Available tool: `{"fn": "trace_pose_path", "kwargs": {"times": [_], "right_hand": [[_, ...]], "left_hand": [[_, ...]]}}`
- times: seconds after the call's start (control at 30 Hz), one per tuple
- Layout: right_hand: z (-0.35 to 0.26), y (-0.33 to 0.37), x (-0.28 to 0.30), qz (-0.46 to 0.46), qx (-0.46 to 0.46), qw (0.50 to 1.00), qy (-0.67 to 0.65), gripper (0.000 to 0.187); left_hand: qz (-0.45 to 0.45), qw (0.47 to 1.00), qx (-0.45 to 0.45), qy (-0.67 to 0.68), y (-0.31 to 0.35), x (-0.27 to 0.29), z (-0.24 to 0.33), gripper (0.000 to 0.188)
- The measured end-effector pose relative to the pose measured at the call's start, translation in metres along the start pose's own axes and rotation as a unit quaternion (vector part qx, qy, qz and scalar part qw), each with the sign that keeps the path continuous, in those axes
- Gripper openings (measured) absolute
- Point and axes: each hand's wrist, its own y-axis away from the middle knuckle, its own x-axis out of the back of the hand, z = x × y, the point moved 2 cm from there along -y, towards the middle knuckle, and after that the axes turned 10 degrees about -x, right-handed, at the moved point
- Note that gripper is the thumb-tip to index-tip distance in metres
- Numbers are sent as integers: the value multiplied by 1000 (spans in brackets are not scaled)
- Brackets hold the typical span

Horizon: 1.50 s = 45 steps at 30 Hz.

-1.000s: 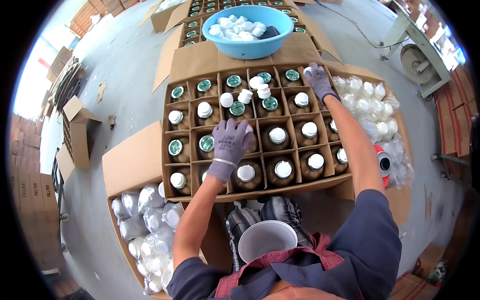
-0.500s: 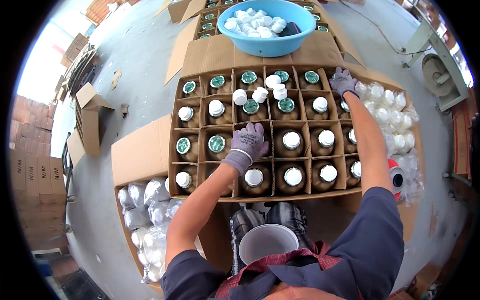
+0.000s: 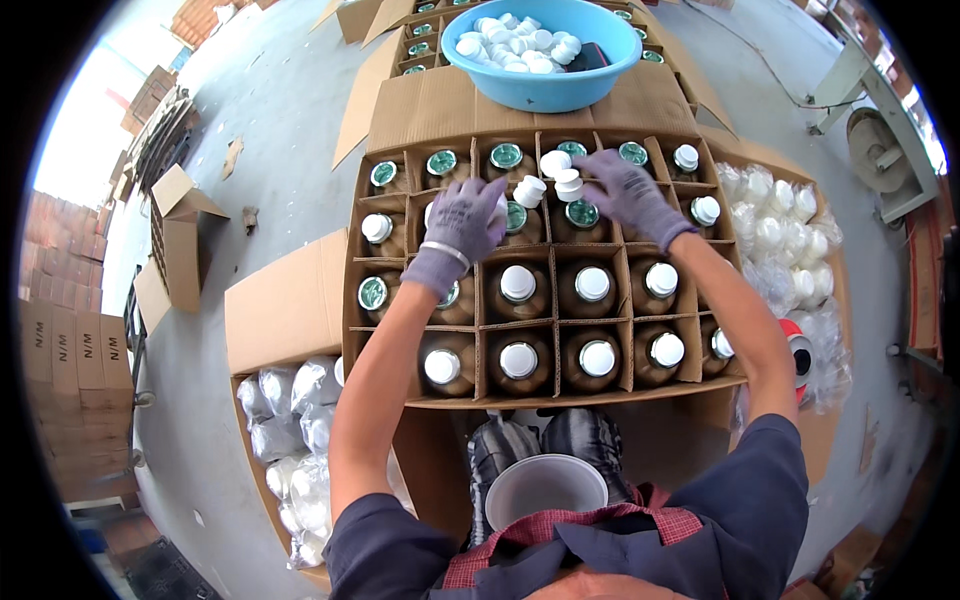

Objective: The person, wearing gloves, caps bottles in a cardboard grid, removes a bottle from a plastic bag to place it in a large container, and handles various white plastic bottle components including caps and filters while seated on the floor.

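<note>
A cardboard carton (image 3: 560, 402) with dividers holds rows of brown bottles, many with white caps (image 3: 518, 284) and others showing green foil seals (image 3: 506, 156). My left hand (image 3: 456, 226), in a purple-grey glove, is over the left middle cells, its fingers and thumb closed around a loose white cap (image 3: 500, 207). My right hand (image 3: 632, 194), gloved alike, reaches in from the right with fingers apart. Its fingertips are beside two stacked loose caps (image 3: 568, 186); whether they touch is unclear. Other loose caps (image 3: 530, 191) lie on the dividers between my hands.
Beyond the carton, a blue basin (image 3: 540, 95) of white caps with a dark object sits on cardboard flaps. Open boxes of plastic-wrapped white pieces stand left (image 3: 300, 440) and right (image 3: 790, 230). A white tub (image 3: 545, 490) rests at my lap. A red-and-white round object (image 3: 800, 355) is near my right arm.
My right hand has moved left from the carton's far right corner to the loose caps. My left hand has moved up and left from the middle cells onto a loose cap.
</note>
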Motion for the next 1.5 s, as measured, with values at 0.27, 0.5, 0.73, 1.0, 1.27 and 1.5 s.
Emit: {"fn": "trace_pose_path", "kwargs": {"times": [0.27, 0.5, 0.73, 1.0, 1.27, 1.5], "right_hand": [[-47, -2, -19, -120, -128, 975, 136, 45], [-45, 14, -21, -167, -172, 943, 229, 48], [-48, 12, -39, -161, -175, 938, 254, 54], [-53, 16, -48, -107, -151, 942, 279, 44], [-15, -24, -24, 29, -141, 989, 23, 41], [6, -52, -31, 11, -177, 982, 65, 37]], "left_hand": [[44, 997, 45, 45, 122, -33, 3, 48], [-29, 991, 108, 71, 100, -44, -2, 69], [-101, 987, 123, -10, 87, -30, -7, 49], [50, 995, -46, -71, -56, -38, 20, 36], [-69, 996, 36, -44, -21, -36, 14, 38], [-100, 992, 70, -40, -40, -61, 17, 52]]}}
